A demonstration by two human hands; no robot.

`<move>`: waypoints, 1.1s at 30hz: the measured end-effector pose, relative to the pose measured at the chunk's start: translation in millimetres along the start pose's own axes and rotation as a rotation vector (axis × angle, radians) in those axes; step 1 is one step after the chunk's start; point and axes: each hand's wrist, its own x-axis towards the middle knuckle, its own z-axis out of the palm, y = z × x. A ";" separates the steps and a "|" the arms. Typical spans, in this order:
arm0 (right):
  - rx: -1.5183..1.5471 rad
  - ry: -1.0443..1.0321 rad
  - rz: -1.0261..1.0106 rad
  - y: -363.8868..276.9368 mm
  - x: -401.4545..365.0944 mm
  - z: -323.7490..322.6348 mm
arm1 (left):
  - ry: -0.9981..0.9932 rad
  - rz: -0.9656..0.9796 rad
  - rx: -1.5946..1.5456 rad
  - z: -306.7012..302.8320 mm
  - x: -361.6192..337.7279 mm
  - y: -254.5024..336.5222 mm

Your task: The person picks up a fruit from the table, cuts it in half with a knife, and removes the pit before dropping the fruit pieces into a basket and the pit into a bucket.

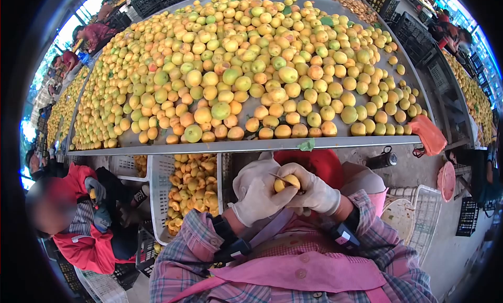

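Both of my hands wear pale work gloves and meet in front of my lap. Between them is a yellow-orange apricot (287, 184). My left hand (257, 197) is closed, with its thumb and fingertips pressed on the fruit's near left side. From the right, my right hand (315, 192) curls its fingers round the same fruit. A thin, dark, narrow strip (276, 176) shows at the apricot's upper left; I cannot tell what it is. Behind my hands sits a red bowl-like container (314, 160), partly hidden by them.
A metal table (246, 147) heaped with whole apricots (230, 62) spans the front. Left of my knees, a white crate (159, 193) holds opened apricots (193, 190). An orange-red bag (428, 135) hangs at the table's right corner. Another person (86, 219) sits at the left.
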 end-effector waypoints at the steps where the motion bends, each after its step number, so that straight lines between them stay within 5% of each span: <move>1: 0.002 0.002 0.000 -1.2 0.6 0.9 | -0.002 -0.001 -0.001 -1.4 1.3 -0.1; 10: 0.051 0.093 0.008 -9.1 -0.9 6.0 | 0.002 0.002 -0.165 -17.6 -7.1 -0.2; 13: 0.110 0.143 0.009 -13.9 -5.7 7.3 | -0.121 -0.404 -0.414 -19.6 -20.0 -3.8; 20: 0.124 0.109 0.003 -19.9 -14.9 15.1 | -0.064 -0.279 -0.391 -13.0 -13.0 14.2; 22: 0.041 0.036 0.023 -18.9 -12.9 18.3 | -0.114 -0.287 -0.120 -10.7 -18.7 13.1; 24: 0.026 -0.018 0.027 -21.2 -11.3 23.0 | -0.042 -0.419 -0.317 -9.0 -21.9 14.4; 26: -0.009 0.052 0.052 -19.1 -9.8 28.8 | 0.042 -0.075 -0.199 -18.4 -23.4 16.7; 28: -0.013 0.042 0.079 -21.7 -9.7 35.9 | 0.085 -0.185 -0.378 -24.4 -39.8 22.1; 30: 0.028 0.119 0.043 -13.7 -11.2 31.6 | 0.228 -0.739 -0.713 -40.6 -60.0 25.2; 33: 0.229 0.309 -0.087 2.4 -12.1 28.6 | 0.501 -0.862 -0.541 -68.6 -111.1 -3.2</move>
